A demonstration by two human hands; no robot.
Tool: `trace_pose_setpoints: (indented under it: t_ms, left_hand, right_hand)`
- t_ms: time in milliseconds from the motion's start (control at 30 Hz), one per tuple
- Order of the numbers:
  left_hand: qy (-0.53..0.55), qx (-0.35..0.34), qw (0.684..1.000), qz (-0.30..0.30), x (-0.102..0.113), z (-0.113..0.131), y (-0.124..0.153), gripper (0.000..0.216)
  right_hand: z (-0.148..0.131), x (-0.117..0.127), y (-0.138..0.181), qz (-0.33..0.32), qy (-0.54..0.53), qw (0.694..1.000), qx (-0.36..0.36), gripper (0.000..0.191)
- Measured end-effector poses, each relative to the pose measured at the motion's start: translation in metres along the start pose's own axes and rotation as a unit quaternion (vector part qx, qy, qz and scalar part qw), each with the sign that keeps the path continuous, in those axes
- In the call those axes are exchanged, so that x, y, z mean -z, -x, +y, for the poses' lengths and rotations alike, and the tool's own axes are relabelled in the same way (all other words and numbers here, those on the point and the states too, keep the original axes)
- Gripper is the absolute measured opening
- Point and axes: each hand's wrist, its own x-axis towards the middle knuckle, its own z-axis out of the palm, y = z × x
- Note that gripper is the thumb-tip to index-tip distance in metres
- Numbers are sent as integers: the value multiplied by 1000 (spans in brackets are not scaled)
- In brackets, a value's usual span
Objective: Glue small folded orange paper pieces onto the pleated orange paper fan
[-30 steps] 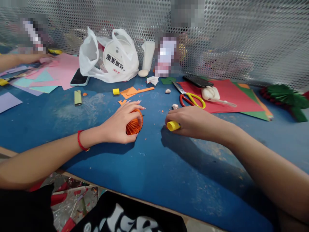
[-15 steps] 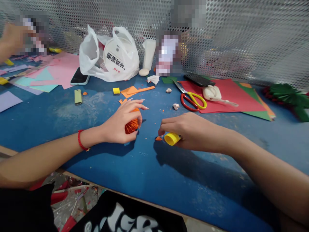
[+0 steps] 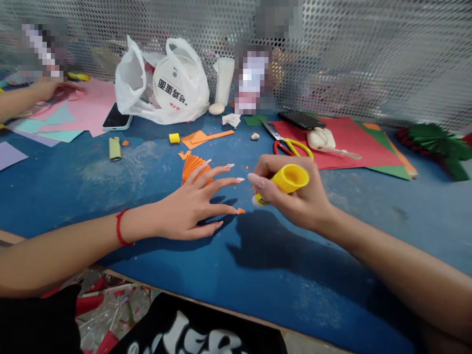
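My left hand (image 3: 191,206) lies on the blue table (image 3: 258,275) with its fingers spread, holding nothing. One fingertip rests on a small orange paper scrap (image 3: 241,211). Just behind this hand stands an orange pleated paper piece (image 3: 192,166), no longer gripped. My right hand (image 3: 298,196) is closed around a yellow glue stick (image 3: 287,178), raised a little off the table. The stick is tilted with its white tip down, close above the scrap.
Scissors (image 3: 293,146), a dark phone (image 3: 301,120) and red and green paper sheets (image 3: 350,145) lie at the back right. A white plastic bag (image 3: 162,88), a lighter (image 3: 114,148), a yellow cap (image 3: 174,138) and orange offcuts (image 3: 201,138) lie behind. Another person's hand (image 3: 44,91) works over pink sheets at far left.
My left hand let go of the pleated orange piece, moved right and spread flat with a fingertip on the scrap. My right hand lifted the glue stick and tipped its end down.
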Motion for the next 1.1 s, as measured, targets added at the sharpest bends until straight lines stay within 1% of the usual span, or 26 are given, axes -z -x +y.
trace_pose_setpoints:
  t_ms: [67, 167, 367, 467, 767, 833, 967, 1033, 1100]
  left_hand:
    - [3, 2, 1000, 8, -1, 0, 0, 40]
    - [-14, 11, 1000, 11, -1, 1, 0, 39]
    - [-46, 8, 999, 8, 1, 2, -1, 30]
    - [-47, 7, 999, 11, 1, 1, -1, 28]
    - [-70, -25, 997, 35, -2, 0, -2, 25]
    - [-83, -32, 995, 34, -2, 1, -2, 29]
    - [-96, -40, 994, 32, -3, 1, -2, 39]
    - [-98, -41, 994, 31, -4, 1, -2, 40]
    - [-102, -41, 993, 32, -4, 0, -2, 36]
  right_hand:
    - [10, -10, 3, -9, 27, 999, 34, 35]
    - [23, -21, 6, -40, 51, 994, 83, 31]
    - [31, -25, 7, -92, 74, 988, 104, 29]
    - [32, -25, 7, -102, 85, 986, 103, 31]
    - [35, -26, 10, -90, 94, 987, 92, 25]
    - [36, -24, 10, -72, 91, 989, 89, 26]
    - [38, -22, 10, -16, 59, 994, 92, 26]
    - [39, -24, 10, -17, 41, 995, 94, 27]
    - [40, -27, 10, -34, 29, 994, 95, 28]
